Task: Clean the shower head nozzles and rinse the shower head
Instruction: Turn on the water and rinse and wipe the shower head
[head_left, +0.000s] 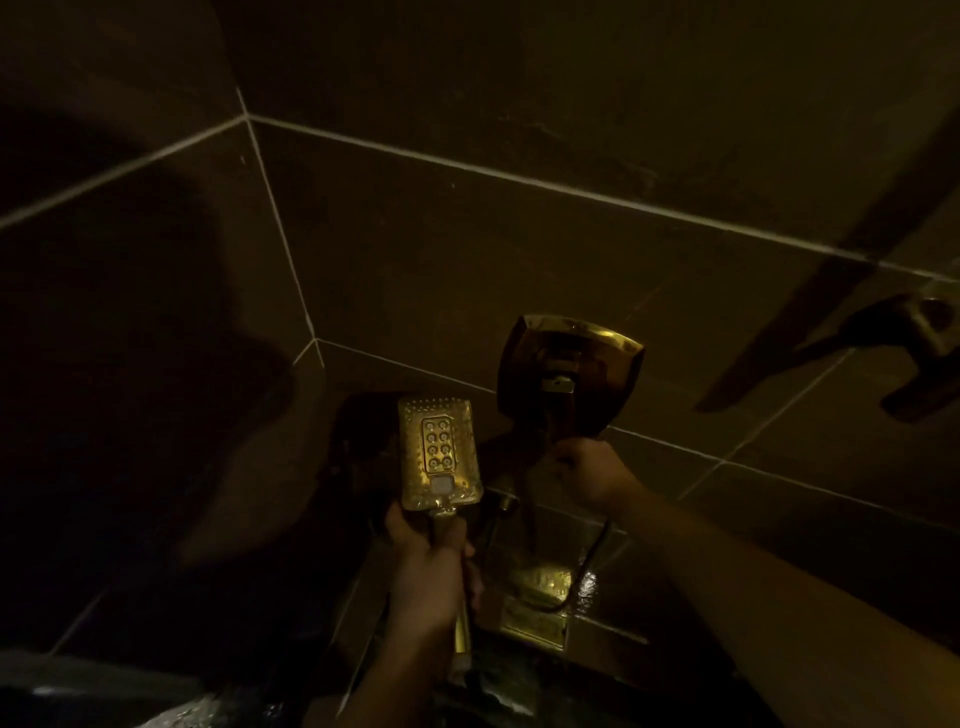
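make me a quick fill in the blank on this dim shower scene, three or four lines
1. The left hand grips the shower head by its ____.
2. The nozzle face of the shower head is turned toward the ____.
3. The right hand reaches the bottom edge of the wall-mounted ____ plate.
4. The walls are covered in large dark ____.

Missing words: handle; camera; valve; tiles

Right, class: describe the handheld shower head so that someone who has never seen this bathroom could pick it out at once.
Start at the corner of the dark tiled walls and look down, left of the shiny wall control plate. There the left hand grips a gold handle topped by the handheld shower head. Unlike the smooth plate, its rectangular face is dotted with nozzles around a central block of eight larger ones.
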